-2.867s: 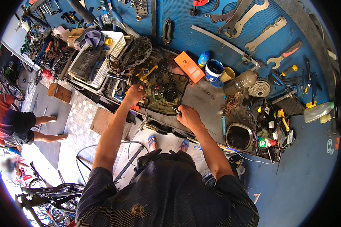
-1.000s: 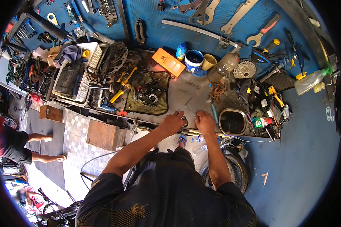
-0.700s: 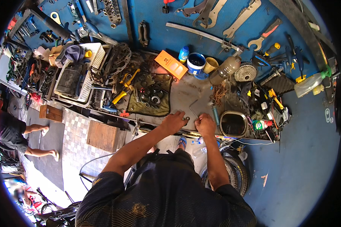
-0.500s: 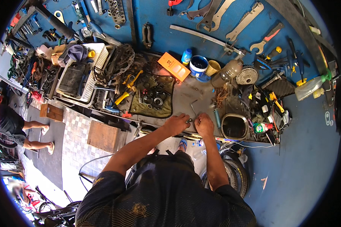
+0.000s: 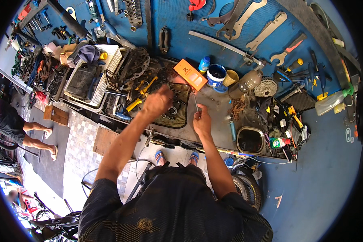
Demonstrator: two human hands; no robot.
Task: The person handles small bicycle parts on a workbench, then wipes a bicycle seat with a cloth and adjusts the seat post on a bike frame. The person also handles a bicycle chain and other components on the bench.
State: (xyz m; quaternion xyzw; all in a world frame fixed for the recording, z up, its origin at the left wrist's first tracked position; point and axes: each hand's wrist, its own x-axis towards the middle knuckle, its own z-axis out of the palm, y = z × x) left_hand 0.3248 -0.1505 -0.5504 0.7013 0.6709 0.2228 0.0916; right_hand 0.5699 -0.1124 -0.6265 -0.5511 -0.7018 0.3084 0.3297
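The fingers of the right hand [image 5: 202, 121] are closed around a thin metal rod [image 5: 196, 103], which points up and away from the person, its far end near an orange box [image 5: 190, 74]. The left hand [image 5: 159, 103] is blurred above a dark green cloth [image 5: 181, 116]; whether its fingers are spread, pressed together or pinching something cannot be told. On the cloth, beside this hand, lie small round parts, among them a pale ring [image 5: 172, 110]. To the left of the cloth are yellow-handled tools [image 5: 134, 105], and beyond these a white basket [image 5: 110, 71] containing a dark cloth cap-like item [image 5: 88, 54]. The bench [image 5: 214, 103] is bare just right of the rod. Along its back edge, right of the orange box, stand a small blue bottle [image 5: 204, 64], a blue and white tub [image 5: 216, 76] and a tan cup [image 5: 230, 78]; a clear bottle with murky contents [image 5: 246, 84] leans beyond them. Nearer the front edge sits a dark square basin [image 5: 250, 140]. Wrenches [image 5: 266, 32] hang on the blue wall [image 5: 181, 30] behind. At far left, another person [image 5: 10, 121] stands on the floor.
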